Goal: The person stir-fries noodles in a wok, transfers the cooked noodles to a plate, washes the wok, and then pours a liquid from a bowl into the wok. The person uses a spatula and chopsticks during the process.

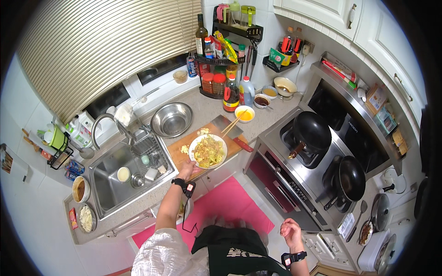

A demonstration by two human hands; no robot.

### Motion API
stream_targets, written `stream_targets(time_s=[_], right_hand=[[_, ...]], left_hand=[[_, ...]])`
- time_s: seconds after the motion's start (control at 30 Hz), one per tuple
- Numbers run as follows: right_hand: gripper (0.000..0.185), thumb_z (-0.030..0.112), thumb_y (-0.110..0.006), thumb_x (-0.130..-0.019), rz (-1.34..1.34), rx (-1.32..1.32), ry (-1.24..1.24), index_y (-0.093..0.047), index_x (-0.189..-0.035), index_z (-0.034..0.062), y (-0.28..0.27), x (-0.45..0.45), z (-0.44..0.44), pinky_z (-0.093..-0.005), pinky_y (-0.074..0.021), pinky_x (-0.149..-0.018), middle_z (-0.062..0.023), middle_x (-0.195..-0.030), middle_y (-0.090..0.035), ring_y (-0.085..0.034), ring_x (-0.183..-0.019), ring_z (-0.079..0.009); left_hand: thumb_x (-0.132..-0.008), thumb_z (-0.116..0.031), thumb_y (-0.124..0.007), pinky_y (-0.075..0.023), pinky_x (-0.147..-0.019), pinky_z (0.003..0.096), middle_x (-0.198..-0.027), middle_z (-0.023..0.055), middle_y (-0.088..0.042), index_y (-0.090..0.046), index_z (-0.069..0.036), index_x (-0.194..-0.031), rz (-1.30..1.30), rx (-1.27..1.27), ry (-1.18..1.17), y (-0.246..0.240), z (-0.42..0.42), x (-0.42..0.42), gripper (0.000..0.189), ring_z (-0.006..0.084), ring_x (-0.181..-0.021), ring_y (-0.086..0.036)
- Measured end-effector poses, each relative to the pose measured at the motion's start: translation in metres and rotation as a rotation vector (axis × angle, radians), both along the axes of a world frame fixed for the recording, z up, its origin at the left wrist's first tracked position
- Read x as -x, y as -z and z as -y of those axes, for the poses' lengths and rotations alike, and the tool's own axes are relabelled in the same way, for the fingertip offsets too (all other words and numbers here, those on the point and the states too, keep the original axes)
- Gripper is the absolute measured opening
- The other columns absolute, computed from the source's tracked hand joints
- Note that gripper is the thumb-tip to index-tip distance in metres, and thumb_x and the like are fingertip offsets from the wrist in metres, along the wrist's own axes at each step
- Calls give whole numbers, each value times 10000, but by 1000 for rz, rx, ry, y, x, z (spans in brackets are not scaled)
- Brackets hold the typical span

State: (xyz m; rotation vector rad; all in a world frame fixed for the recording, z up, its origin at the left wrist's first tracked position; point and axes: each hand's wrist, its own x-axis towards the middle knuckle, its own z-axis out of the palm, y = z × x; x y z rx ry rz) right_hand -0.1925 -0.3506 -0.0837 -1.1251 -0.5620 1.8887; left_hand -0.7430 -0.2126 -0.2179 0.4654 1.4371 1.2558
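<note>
My left hand (188, 169) grips the near left rim of a white plate (208, 151) filled with cooked, yellowish-green chopped food. The plate is over the wooden cutting board (179, 151); whether it touches the board I cannot tell. Chopped garlic-like bits (185, 149) lie on the board left of the plate. Behind it rests a cleaver (228, 126) with a red handle. Chopsticks (232, 124) lean on a white bowl of beaten egg (244, 114). My right hand (290, 230) is held away from the counter, in front of the stove, its fingers curled, with nothing visible in it.
The sink (114, 188) is on the left, a steel basin (171, 119) behind it. A gas stove (310, 172) on the right bears a black wok (311, 132) and a black frying pan (351, 178). Sauce bottles (231, 95) and small bowls stand in the back corner.
</note>
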Motion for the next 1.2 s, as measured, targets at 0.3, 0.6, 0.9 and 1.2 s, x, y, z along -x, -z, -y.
stream_targets(time_s=[0.3, 0.6, 0.9, 1.2], right_hand=[[136, 121, -569, -816, 10, -18, -73, -563, -898, 13, -10, 64, -23, -269, -421, -485, -105, -683, -596, -542, -542, -171], [140, 117, -569, -820, 58, 19, -135, -564, -920, 19, -9, 118, -26, -251, -445, -515, -90, -704, -605, -570, -581, -158], [141, 124, -574, -818, 53, 18, -142, -553, -916, 25, -3, 146, -28, -244, -445, -517, -89, -705, -604, -567, -585, -153], [131, 135, -568, -832, 74, 12, -109, -554, -914, 34, -3, 149, -15, -256, -471, -528, -82, -714, -608, -586, -598, -151]], left_hand=[[-951, -101, -492, -612, -684, 357, -957, 189, -641, -493, 31, -1075, 120, -43, -32, -3, 29, -4, 181, 279, -781, -694], [-960, -106, -485, -596, -681, 326, -1008, 130, -660, -508, -1, -1168, 111, -41, -36, -33, 133, 27, 234, 212, -796, -692], [-961, -76, -454, -603, -682, 324, -1075, 159, -651, -466, 15, -1217, 122, 5, -96, -13, 175, 67, 272, 242, -811, -701], [-955, -77, -475, -601, -702, 333, -1076, 149, -651, -468, 4, -1247, 127, -38, -84, -12, 156, 64, 303, 244, -844, -699]])
